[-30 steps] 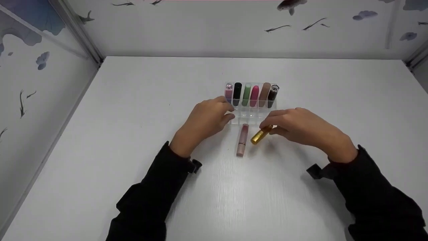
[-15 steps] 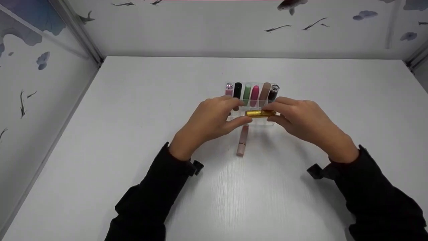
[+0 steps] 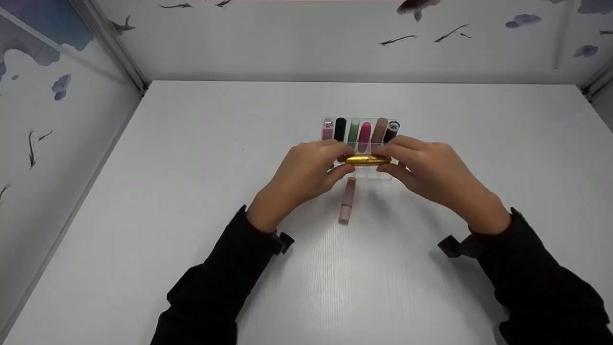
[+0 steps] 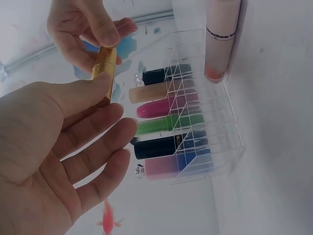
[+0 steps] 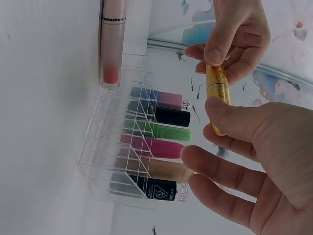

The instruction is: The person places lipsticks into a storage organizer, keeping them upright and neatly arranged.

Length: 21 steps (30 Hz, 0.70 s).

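A gold lipstick tube is held level above the front of a clear organizer. My left hand pinches its left end between thumb and forefinger, the other fingers loosely spread. At the opposite end, my right hand grips the tube the same way. Behind it, upright in the organizer's back row, stand a green tube, a bright pink tube, a black tube and several others. A pale pink lip gloss tube lies on the table just in front of the organizer.
The white table spreads out on every side of the organizer. White panels with fish and flower prints, such as the back wall, border the table at the back and left. Black sleeves with small wrist-worn devices cover both forearms.
The gold lipstick tube has risen from beside the lip gloss and turned level above the organizer. My left hand has moved right from the organizer's edge and now also grips the tube.
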{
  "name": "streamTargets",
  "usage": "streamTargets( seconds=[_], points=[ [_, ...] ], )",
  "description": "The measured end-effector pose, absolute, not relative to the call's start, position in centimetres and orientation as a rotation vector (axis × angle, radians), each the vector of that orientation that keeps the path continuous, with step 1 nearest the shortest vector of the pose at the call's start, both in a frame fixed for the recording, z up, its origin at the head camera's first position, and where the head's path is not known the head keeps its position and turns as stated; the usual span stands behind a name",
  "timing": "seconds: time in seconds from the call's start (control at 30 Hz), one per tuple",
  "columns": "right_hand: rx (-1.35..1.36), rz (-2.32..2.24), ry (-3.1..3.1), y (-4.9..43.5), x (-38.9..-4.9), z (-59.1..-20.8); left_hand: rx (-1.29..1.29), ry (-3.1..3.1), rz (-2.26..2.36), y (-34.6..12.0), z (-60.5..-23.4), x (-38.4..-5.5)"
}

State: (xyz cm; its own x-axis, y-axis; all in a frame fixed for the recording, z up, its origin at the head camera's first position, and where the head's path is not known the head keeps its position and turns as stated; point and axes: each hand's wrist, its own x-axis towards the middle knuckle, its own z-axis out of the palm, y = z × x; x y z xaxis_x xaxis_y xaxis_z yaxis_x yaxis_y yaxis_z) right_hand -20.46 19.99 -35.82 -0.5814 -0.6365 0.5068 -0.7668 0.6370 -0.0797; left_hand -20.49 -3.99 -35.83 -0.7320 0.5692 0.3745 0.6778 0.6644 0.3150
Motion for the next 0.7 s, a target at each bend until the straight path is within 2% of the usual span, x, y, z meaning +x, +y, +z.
streamTargets(
  seconds=[0.3, 0.7],
  points=[
    [0.958, 0.566, -2.477, 20.12, -20.25, -35.21, -0.903, -2.648, -0.741, -4.25, -35.15, -20.43],
    [0.934, 0.632, -2.493, 19.93, -20.26, -35.15, -0.909, -2.698, -0.78, -4.3, -35.22, -20.57]
  ],
)
